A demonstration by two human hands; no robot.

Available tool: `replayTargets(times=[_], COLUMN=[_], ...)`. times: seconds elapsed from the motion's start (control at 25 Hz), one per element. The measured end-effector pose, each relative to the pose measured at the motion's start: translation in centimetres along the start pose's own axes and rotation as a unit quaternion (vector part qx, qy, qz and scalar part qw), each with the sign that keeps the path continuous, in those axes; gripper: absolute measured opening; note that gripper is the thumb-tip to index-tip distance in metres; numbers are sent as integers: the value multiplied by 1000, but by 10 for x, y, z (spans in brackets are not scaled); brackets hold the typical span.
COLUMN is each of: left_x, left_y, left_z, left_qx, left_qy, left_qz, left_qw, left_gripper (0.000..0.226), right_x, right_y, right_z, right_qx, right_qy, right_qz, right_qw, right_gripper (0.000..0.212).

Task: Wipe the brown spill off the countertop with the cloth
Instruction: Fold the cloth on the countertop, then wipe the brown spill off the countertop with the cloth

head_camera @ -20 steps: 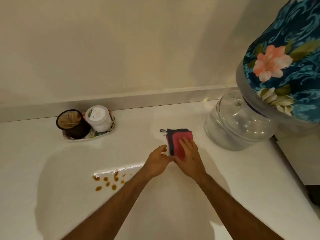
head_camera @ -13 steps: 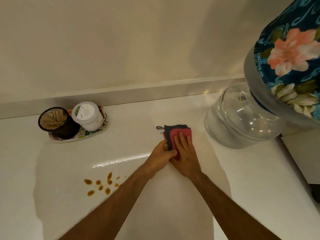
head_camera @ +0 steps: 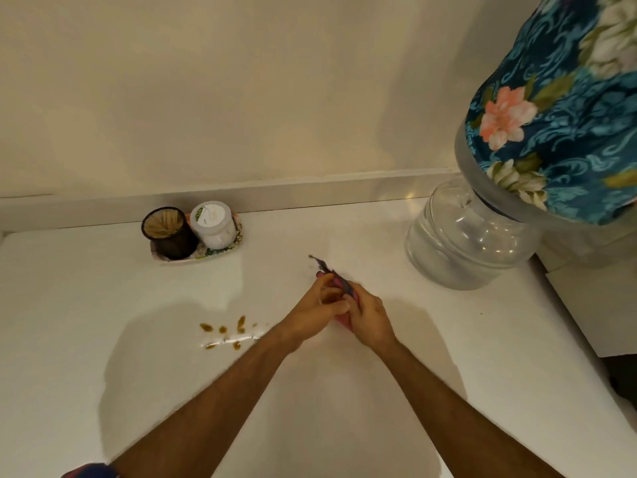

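The brown spill (head_camera: 224,334) is a cluster of several small drops on the white countertop (head_camera: 103,305), left of my hands. The cloth (head_camera: 339,282), pink with a dark edge, stands tilted up on its edge between my two hands, mostly hidden by them. My left hand (head_camera: 319,305) grips its left side and my right hand (head_camera: 368,315) grips its right side. A thin dark corner loop of the cloth sticks out beyond my fingers.
A small patterned tray (head_camera: 238,243) near the back wall holds a dark cup of toothpicks (head_camera: 167,232) and a white jar (head_camera: 213,224). A clear water dispenser base (head_camera: 462,250) with a floral-covered bottle (head_camera: 558,132) stands at the right. The counter's edge drops off at far right.
The cloth lay flat under my right palm before; now both hands have lifted it up on its edge. My hands have shifted slightly toward me.
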State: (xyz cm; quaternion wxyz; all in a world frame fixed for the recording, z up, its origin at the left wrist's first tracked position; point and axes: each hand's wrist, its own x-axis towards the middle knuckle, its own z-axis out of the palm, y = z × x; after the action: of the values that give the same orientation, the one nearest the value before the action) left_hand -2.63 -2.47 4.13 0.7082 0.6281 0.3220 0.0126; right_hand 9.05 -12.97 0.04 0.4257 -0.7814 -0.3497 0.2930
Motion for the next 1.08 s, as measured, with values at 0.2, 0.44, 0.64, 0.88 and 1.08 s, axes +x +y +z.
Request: replayTargets(times=[0.2, 0.44, 0.64, 0.88, 1.08], left_x=[-75, -131, -159, -164, -163], left_y=[-1, -31, -99, -172, -199], left_z=[2, -17, -85, -181, -219], left_qx=[7, 12, 246, 494, 549], left_qy=[33, 118, 211, 179, 144], left_qz=[58, 115, 95, 37, -43], left_qw=[998, 986, 941, 850, 822], left_gripper=[51, 47, 62, 97, 95], right_x=[-50, -96, -125, -135, -123], right_y=[-34, -44, -37, 2, 15], right_z=[10, 25, 61, 112, 133], right_qx=[205, 328, 164, -179, -379], right_qy=[24, 32, 79, 11, -7], right_qz=[79, 138, -4, -28, -65], right_qw=[975, 934, 983, 983, 923], right_gripper=[27, 26, 31, 52, 65])
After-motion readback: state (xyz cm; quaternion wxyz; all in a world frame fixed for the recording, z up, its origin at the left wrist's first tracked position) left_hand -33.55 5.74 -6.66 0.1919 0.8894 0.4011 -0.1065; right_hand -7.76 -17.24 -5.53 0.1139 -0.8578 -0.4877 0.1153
